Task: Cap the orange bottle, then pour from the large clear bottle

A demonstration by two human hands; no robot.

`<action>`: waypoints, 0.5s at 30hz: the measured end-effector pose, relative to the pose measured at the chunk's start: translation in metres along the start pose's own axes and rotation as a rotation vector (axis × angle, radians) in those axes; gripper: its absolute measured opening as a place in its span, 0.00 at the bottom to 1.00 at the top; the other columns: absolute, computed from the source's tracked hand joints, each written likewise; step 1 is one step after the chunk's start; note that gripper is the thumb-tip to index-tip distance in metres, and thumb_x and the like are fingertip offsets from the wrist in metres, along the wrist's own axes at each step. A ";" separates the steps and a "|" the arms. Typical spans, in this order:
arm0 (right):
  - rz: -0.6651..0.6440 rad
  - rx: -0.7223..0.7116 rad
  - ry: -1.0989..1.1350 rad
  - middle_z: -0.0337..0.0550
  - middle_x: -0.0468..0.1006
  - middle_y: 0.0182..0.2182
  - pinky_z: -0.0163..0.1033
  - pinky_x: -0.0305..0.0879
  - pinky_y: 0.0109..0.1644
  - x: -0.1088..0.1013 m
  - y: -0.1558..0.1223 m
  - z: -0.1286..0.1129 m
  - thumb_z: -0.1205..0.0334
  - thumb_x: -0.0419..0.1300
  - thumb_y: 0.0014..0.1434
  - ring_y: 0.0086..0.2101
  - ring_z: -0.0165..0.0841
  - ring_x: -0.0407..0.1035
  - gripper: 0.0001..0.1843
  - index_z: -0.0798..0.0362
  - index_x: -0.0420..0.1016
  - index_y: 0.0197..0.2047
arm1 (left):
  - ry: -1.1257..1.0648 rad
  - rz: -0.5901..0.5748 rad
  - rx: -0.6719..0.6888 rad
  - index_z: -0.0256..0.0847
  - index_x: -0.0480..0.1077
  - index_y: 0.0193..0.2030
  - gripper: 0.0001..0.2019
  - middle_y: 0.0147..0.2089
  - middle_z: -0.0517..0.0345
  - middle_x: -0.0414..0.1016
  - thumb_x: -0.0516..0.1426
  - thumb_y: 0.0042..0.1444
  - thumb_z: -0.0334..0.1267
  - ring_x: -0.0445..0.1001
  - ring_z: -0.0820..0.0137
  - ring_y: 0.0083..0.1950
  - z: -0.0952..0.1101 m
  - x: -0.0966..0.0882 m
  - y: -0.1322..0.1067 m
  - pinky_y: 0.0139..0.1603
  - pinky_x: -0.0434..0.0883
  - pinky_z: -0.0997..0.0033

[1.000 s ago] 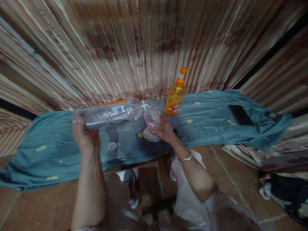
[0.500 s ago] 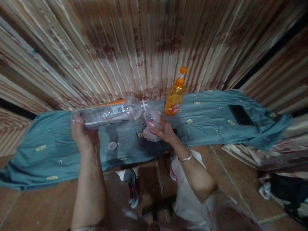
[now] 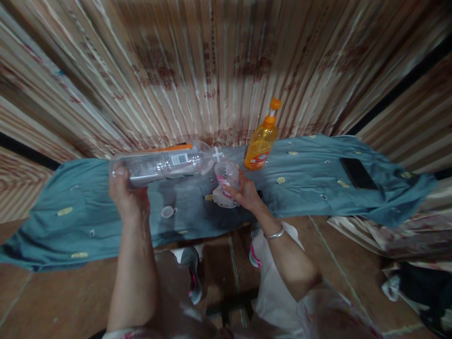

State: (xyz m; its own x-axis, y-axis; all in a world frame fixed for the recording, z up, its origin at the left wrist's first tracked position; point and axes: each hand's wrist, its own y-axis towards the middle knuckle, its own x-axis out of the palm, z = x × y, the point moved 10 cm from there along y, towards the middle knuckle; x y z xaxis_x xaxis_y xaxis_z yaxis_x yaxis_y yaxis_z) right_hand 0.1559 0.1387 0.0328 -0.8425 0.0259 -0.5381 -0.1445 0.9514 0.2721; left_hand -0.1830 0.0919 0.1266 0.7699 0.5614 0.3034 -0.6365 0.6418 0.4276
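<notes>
From where I stand, hardly anything has changed over the last second: the head-worn view has swung slightly, sliding the whole scene a little to the right, while both hands hold their pose. The left hand (image 3: 129, 200) has its grip closed round the base end of a large clear plastic bottle with a printed label (image 3: 158, 168), held nearly level above the bench, which is draped in teal cloth with yellow pineapple prints (image 3: 307, 188). The right hand (image 3: 249, 193) has fingers wrapped partway round a small clear plastic bottle with a pink-marked label (image 3: 226, 176), its mouth just beside the large bottle's neck; I can't tell whether they touch, nor whether any liquid passes. That steadiness suggests the work sits at the same stage, with the two openings kept lined up. A small round whitish cap-like disc (image 3: 167, 212) lies nearer the person, an orange pump bottle (image 3: 261, 147) stands behind the right hand, and a black phone (image 3: 358, 173) lies farther right.
</notes>
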 end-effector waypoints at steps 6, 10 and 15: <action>-0.006 -0.013 0.057 0.52 0.84 0.48 0.48 0.76 0.48 -0.002 0.000 -0.001 0.47 0.65 0.59 0.44 0.44 0.80 0.35 0.55 0.66 0.64 | -0.139 0.080 -0.060 0.42 0.75 0.41 0.22 0.43 0.59 0.75 0.67 0.40 0.50 0.74 0.66 0.49 -0.002 -0.002 -0.002 0.54 0.73 0.61; -0.010 -0.003 0.047 0.53 0.84 0.45 0.51 0.77 0.46 -0.003 -0.001 -0.001 0.45 0.65 0.58 0.41 0.46 0.80 0.34 0.55 0.68 0.62 | -0.078 0.051 -0.057 0.43 0.75 0.40 0.22 0.44 0.58 0.75 0.65 0.40 0.53 0.73 0.64 0.50 0.000 0.000 -0.002 0.54 0.73 0.61; -0.007 0.015 0.030 0.54 0.84 0.47 0.52 0.76 0.48 -0.002 -0.001 0.001 0.44 0.65 0.58 0.44 0.47 0.80 0.35 0.56 0.67 0.62 | -0.143 0.087 -0.078 0.41 0.74 0.39 0.22 0.43 0.59 0.73 0.69 0.37 0.50 0.72 0.67 0.47 -0.001 -0.002 -0.002 0.51 0.72 0.64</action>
State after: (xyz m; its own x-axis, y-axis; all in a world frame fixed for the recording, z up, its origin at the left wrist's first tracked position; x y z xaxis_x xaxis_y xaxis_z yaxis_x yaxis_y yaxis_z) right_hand 0.1582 0.1385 0.0326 -0.8565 0.0103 -0.5161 -0.1426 0.9561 0.2559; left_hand -0.1831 0.0895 0.1243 0.7069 0.5401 0.4567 -0.6982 0.6359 0.3288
